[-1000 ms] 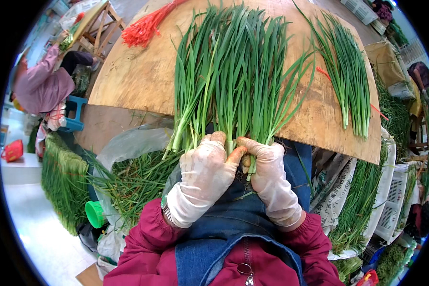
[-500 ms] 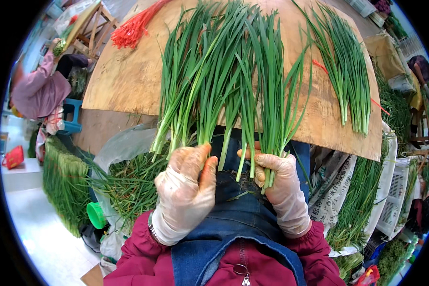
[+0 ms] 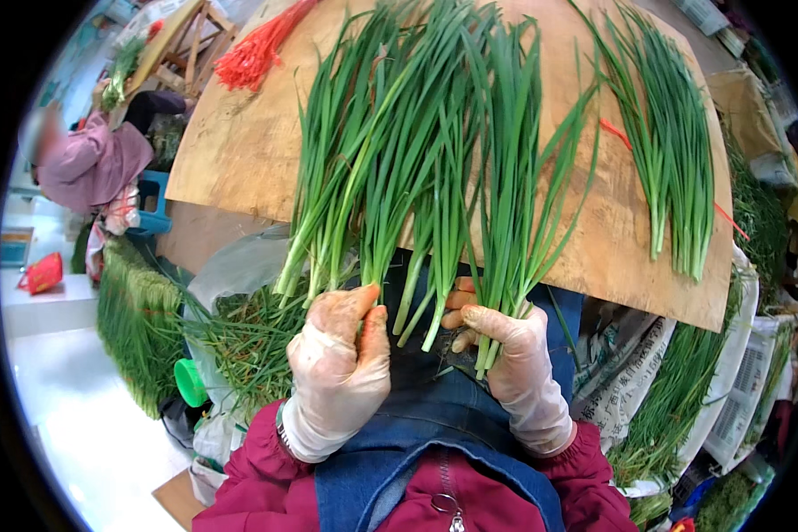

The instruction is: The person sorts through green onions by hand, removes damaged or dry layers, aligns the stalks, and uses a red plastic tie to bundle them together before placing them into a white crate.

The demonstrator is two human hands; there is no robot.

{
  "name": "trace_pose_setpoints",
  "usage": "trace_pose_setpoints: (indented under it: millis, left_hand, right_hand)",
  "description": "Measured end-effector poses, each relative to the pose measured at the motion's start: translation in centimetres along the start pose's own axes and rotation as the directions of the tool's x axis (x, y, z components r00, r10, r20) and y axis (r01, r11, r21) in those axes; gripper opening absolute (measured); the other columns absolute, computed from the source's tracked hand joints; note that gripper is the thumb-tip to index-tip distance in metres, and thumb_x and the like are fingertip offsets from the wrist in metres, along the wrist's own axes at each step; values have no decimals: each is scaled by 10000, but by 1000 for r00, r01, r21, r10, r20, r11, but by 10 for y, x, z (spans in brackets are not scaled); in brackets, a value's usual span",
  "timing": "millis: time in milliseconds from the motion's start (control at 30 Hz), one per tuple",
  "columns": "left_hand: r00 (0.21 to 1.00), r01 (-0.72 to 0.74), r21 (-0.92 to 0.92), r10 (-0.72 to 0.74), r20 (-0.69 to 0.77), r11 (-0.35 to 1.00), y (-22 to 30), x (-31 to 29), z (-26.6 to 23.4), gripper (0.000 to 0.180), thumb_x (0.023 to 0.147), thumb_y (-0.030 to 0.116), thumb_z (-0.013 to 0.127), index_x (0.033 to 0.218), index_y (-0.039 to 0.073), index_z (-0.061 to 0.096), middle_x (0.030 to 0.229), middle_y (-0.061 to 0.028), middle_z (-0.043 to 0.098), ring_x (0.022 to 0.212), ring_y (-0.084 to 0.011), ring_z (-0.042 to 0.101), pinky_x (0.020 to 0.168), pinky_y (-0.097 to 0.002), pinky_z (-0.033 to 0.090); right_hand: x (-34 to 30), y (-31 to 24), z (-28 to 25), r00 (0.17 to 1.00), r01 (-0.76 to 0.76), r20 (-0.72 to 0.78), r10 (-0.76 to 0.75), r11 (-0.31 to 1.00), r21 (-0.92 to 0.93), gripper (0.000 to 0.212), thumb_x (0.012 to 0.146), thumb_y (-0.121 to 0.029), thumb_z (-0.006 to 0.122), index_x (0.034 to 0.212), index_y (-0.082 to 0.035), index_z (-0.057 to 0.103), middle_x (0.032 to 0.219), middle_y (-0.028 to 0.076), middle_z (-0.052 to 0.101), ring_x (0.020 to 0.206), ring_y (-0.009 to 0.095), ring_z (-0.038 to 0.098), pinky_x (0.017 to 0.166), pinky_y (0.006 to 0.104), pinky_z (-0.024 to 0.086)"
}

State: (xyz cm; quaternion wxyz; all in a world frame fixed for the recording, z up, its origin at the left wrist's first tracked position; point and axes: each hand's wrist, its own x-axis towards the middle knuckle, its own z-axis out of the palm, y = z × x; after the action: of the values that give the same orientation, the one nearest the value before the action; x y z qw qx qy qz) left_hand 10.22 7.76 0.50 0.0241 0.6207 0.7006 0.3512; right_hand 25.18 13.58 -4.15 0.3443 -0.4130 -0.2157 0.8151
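Left hand in glove, closed around chives at stems, right hand pinching another part of the bunch, leaves fanned toward 12 o'clock over wooden bench, second bunch at 2 o'clock

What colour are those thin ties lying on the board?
Red ties, clearest in the head view, top left.

Two gloved hands show, the left hand and the right hand, and each grips one bunch of green chives: a left bunch and a right bunch. One more loose chive bunch lies by the right edge of the single wooden counter. One bundle of red ties lies at its far left corner. One other person sits beyond it.
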Motion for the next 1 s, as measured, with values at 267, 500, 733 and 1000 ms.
trace_pose_setpoints:
  millis: [267,500,733,1000]
  left_hand:
    - [984,126,144,-142,107,982,-5,-22,4,241,695,50,648,907,-19,556,729,-152,566,581,-290,573,514,-335,456]
    - [979,-79,5,76,190,997,13,-23,15,417,635,0,653,1024,-50,509,722,-132,537,546,-263,538,457,-317,432]
    - [943,284,-487,-147,299,826,-1,-22,3,181,740,-10,601,921,-2,592,696,-18,518,521,-55,434,467,-177,344]
    - [866,498,-560,-350,357,662,-6,-6,8,109,786,-8,555,887,-7,594,727,25,529,605,-22,438,547,-151,356]
  right_hand:
    - [7,3,11,990,-101,111,91,991,84,358,732,-64,595,1061,37,497,972,139,580,850,229,584,713,349,498]
    - [4,7,17,992,-67,114,47,982,174,300,728,-9,579,1020,35,527,939,109,594,835,194,584,779,302,454]
    - [6,10,19,999,-30,22,27,991,134,233,716,-22,590,943,24,573,826,76,612,685,158,591,637,259,472]
    - [1,6,20,998,-3,64,-8,986,168,270,729,2,535,994,54,531,889,131,602,735,202,608,667,282,499]
